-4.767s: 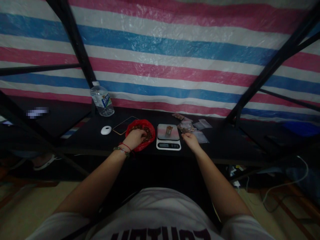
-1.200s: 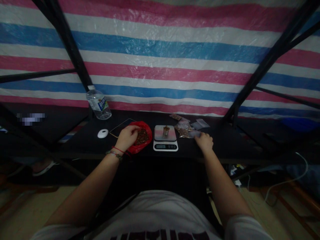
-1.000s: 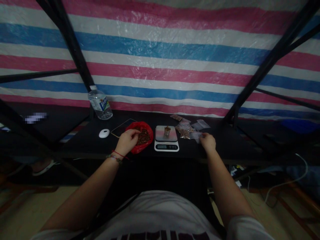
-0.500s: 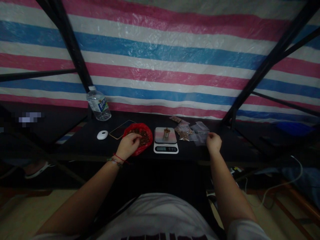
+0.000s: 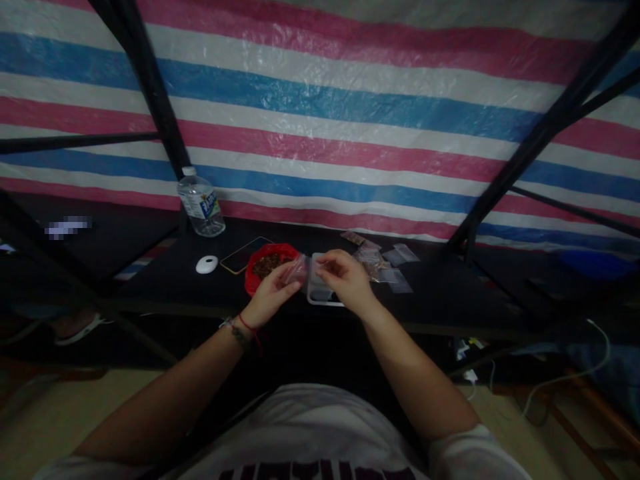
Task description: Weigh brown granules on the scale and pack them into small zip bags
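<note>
Both my hands meet above the small white kitchen scale [image 5: 315, 293], which they mostly hide. My left hand [image 5: 273, 297] and my right hand [image 5: 345, 280] each pinch an edge of a small clear plastic bag [image 5: 301, 269] held between them. Just behind my left hand a red plastic bag [image 5: 265, 263] lies open with brown bits inside. To the right of the scale lie several small clear bags [image 5: 387, 267], some filled with brown bits.
On the black table [image 5: 170, 283] stand a water bottle [image 5: 201, 203], a white round object [image 5: 207, 265] and a phone [image 5: 240, 254]. Black metal frame bars [image 5: 150, 87] cross a striped tarp behind. Cables [image 5: 565, 373] lie on the floor at right.
My right hand has come left from the pile of clear bags carrying one. My left hand has left the red bag and taken the clear bag's other edge, above the scale.
</note>
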`<state>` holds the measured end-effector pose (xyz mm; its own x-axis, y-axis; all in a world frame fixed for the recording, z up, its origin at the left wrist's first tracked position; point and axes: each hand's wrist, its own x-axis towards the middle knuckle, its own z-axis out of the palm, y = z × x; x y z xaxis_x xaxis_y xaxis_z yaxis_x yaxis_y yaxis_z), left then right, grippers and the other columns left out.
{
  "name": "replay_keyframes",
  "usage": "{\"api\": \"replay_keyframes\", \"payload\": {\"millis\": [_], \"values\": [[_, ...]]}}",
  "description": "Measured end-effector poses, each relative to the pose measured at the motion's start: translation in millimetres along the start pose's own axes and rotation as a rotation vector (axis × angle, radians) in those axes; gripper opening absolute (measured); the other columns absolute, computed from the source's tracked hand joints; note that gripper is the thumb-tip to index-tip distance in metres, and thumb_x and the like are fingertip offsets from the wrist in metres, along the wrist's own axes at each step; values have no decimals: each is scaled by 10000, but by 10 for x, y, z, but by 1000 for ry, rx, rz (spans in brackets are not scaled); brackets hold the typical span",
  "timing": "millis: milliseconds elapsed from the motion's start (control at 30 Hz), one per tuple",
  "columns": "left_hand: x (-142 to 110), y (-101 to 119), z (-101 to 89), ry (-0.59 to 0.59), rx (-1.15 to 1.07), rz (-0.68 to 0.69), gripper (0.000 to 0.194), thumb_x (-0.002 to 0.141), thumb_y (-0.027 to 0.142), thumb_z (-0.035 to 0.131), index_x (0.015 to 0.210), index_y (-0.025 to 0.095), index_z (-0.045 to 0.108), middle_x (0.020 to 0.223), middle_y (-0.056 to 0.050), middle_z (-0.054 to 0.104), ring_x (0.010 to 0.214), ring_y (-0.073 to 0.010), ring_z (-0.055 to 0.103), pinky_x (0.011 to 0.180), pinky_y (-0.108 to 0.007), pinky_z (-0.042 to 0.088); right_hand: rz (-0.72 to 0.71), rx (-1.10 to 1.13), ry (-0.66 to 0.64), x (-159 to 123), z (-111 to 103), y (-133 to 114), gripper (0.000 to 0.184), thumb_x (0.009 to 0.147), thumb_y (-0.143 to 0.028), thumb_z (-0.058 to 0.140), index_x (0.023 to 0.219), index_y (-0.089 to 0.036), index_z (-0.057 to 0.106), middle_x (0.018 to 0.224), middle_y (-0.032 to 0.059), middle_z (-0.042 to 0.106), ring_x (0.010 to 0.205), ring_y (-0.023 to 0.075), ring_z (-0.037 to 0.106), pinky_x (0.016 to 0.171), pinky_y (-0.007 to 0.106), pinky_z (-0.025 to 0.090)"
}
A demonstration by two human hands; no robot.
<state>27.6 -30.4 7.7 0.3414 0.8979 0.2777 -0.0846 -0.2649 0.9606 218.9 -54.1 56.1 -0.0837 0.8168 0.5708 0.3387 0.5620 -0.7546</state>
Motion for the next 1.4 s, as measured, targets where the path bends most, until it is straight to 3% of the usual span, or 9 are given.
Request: {"api": "replay_keyframes", "payload": {"millis": [167, 267, 367, 533, 767, 967, 1167, 1300, 1400], "values": [[-17, -26, -27, 121, -155, -75, 471, 686, 497, 728, 975, 127, 689, 995, -125, 717, 891, -235, 680, 854, -369, 536, 109, 139, -72, -87, 236, 28, 136, 761, -275, 640, 892, -256, 669, 862, 23, 645, 786, 192, 599, 714, 326, 488], [-16, -55, -14, 133, -176, -104, 437, 686, 493, 726, 946, 141, 707, 955, -110, 728, 848, -221, 685, 809, -360, 550, 198, 229, -58, -175, 235, 191, 162, 746, -297, 631, 900, -248, 644, 819, 18, 633, 737, 179, 598, 675, 310, 490], [-12, -61, 11, 139, -72, -80, 414, 717, 500, 687, 933, 149, 719, 936, -100, 732, 837, -212, 681, 789, -340, 548, 221, 171, -46, -260, 194, 263, 113, 739, -278, 612, 841, -239, 642, 804, 15, 627, 743, 172, 593, 680, 301, 486], [-28, -21, 20, 81, 257, 15, 263, 755, 416, 655, 790, 165, 727, 781, -51, 727, 754, -182, 661, 719, -278, 528, 202, -87, -46, -335, 110, 201, 104, 707, -192, 555, 745, -211, 650, 783, 19, 620, 730, 166, 571, 644, 276, 452], [-73, 16, 22, 151, 503, 246, 198, 813, 336, 616, 781, 165, 710, 769, -38, 708, 725, -155, 641, 687, -252, 506, 327, -93, -74, -353, 69, 46, 116, 754, -254, 551, 751, -177, 638, 642, -9, 606, 582, 130, 542, 565, 240, 422], [-143, 38, 67, 92, 602, 400, 166, 842, 241, 591, 953, 197, 707, 924, -45, 727, 845, -163, 665, 788, -272, 517, 328, 85, -113, -405, 159, 80, 304, 795, -353, 611, 1042, -178, 637, 983, 72, 690, 790, 168, 655, 732, 305, 526], [-184, -3, 174, 74, 384, 229, 142, 815, 238, 594, 928, 167, 645, 881, -47, 702, 782, -156, 667, 724, -253, 525, 170, -72, -137, -485, 259, 57, 467, 822, -264, 603, 1282, -216, 536, 1237, 117, 592, 977, 202, 640, 846, 366, 538], [-137, -73, 233, 62, 90, 85, 158, 772, 270, 623, 869, 152, 583, 826, -33, 659, 765, -152, 643, 715, -257, 511, 29, -188, -141, -510, 298, -6, 456, 833, -200, 569, 1287, -228, 536, 1304, 107, 553, 1193, 218, 528, 992, 403, 465], [-112, -95, 241, -20, -13, -15, 191, 762, 310, 633, 831, 135, 598, 794, -27, 646, 756, -148, 613, 732, -268, 492, -45, -219, -158, -518, 306, -21, 480, 832, -165, 549, 1307, -219, 516, 1325, 105, 542, 1238, 201, 495, 1057, 401, 409]]}}
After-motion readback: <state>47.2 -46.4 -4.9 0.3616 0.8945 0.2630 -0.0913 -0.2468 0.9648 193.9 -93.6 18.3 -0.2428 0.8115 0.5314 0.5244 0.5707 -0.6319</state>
